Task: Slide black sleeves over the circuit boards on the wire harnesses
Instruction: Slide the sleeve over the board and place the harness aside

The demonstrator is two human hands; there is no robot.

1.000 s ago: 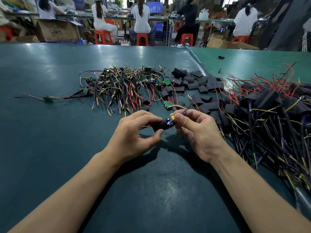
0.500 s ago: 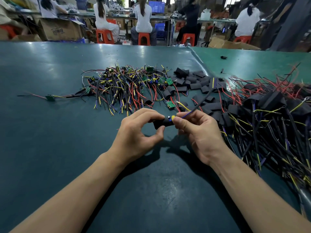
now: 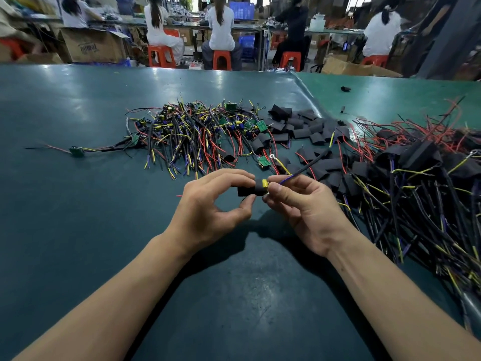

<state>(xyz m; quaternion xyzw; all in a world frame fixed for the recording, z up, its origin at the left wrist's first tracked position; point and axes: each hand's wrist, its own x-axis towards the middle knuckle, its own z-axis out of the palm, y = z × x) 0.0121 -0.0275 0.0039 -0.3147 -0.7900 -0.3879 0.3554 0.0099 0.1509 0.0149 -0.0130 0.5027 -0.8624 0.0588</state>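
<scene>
Both hands are held together just above the green table (image 3: pixel 78 230), near its middle; the left hand (image 3: pixel 208 207) is curled, and a black sleeve (image 3: pixel 248 190) is pinched between its thumb below and its fingers above; the right hand (image 3: pixel 302 209) is curled too, and the end of a wire harness is pinched by its thumb and forefinger right at the sleeve's open mouth. A yellow component (image 3: pixel 264 183) of the circuit board is seen at that mouth, with the rest of the board hidden inside the sleeve or behind the fingers; a black cable (image 3: pixel 309 165) with blue and yellow leads is carried up and to the right from the right hand's fingertips. Behind the hands a heap of unsleeved harnesses (image 3: pixel 195 136) with small green boards is spread on the table; to its right loose black sleeves (image 3: pixel 299 126) are scattered; further right a large pile of sleeved harnesses (image 3: pixel 416 178) is laid, reaching the table's right edge. One harness with a green board (image 3: pixel 76 151) is lain apart at the left. Beyond the table, seated people on orange stools (image 3: pixel 161 56) are seen from behind.
</scene>
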